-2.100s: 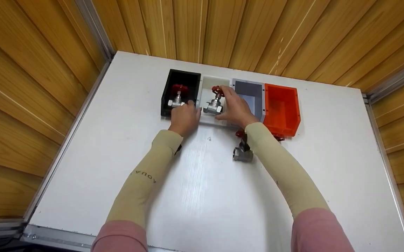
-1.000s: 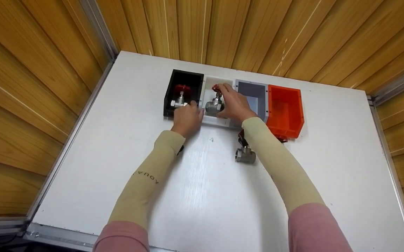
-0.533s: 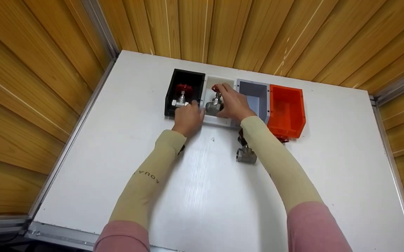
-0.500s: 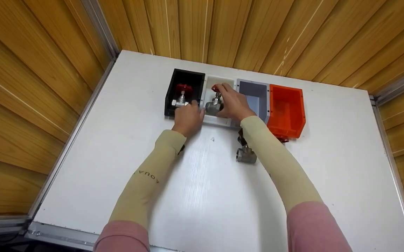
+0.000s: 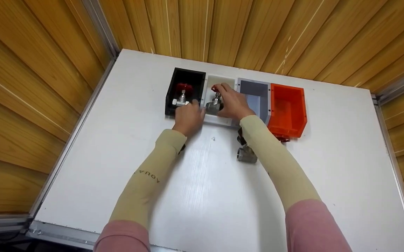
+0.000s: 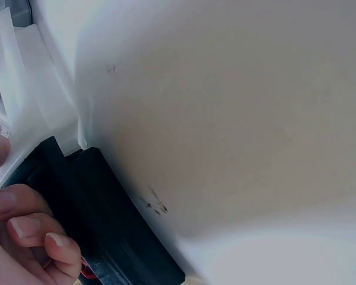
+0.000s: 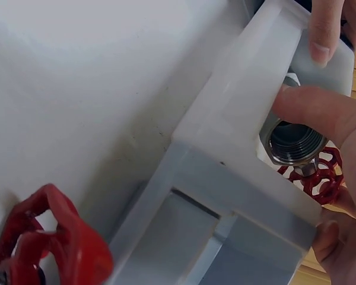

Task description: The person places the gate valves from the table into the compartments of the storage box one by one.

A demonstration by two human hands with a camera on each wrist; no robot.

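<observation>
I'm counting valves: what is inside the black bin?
One valve, with a red handwheel and metal body, shows in the black bin. The left hand covers the near right corner; what lies there can't be seen.

In the white bin (image 5: 221, 79) our right hand (image 5: 234, 104) grips a silvery valve (image 5: 213, 107), red wheel (image 5: 214, 88) at twelve o'clock; our left hand (image 5: 188, 116) at eight.

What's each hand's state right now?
Left hand: curled at black rectangular plastic bin; grip unclear.
Right hand: holding silver metal valve with round red handwheel.
</observation>
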